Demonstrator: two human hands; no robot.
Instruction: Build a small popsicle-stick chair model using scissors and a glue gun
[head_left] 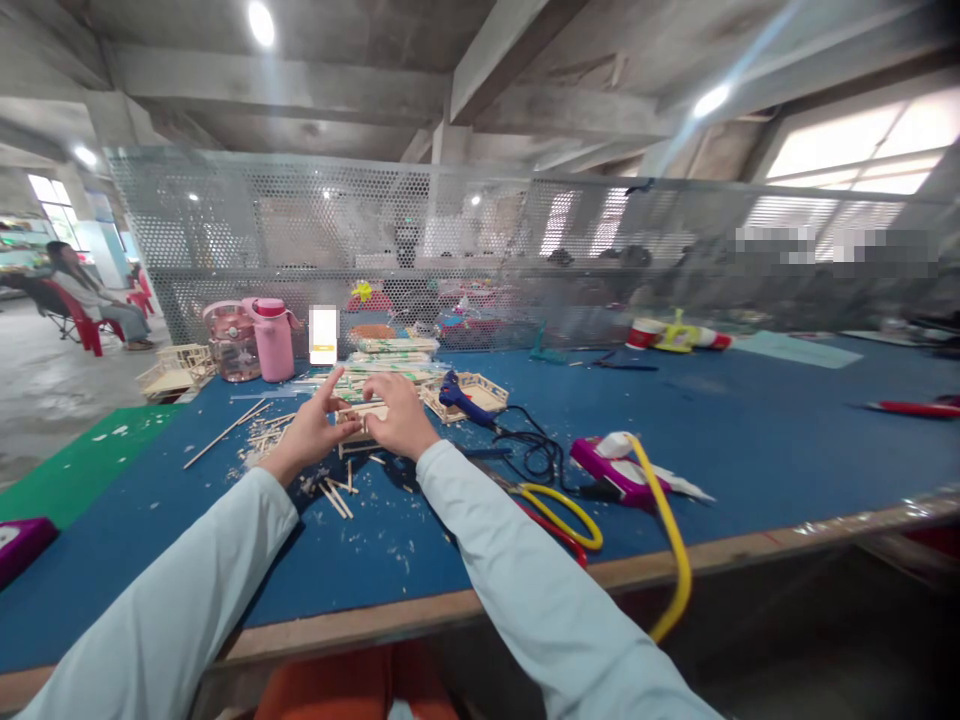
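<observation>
My left hand [311, 435] and my right hand [401, 418] meet over a small frame of pale wooden sticks [360, 443] on the blue table. Both hands have their fingers closed on its upper edge, thumbs toward each other. Loose sticks [339, 495] and a heap of short stick pieces [266, 435] lie around my left hand. Just beyond my right hand, a dark blue glue gun [465, 400] rests on a finished-looking wooden stick tray [491, 390]. Behind the hands are bundled sticks in wrappers [390, 352].
Scissors with yellow and red handles [562, 515] lie right of my forearm, near a purple-and-white device [615, 470] with a yellow cable [679, 560]. A pink bottle [274, 342], a clear jug [231, 345] and a phone [323, 335] stand at the back left. A perforated metal screen [300, 215] runs behind.
</observation>
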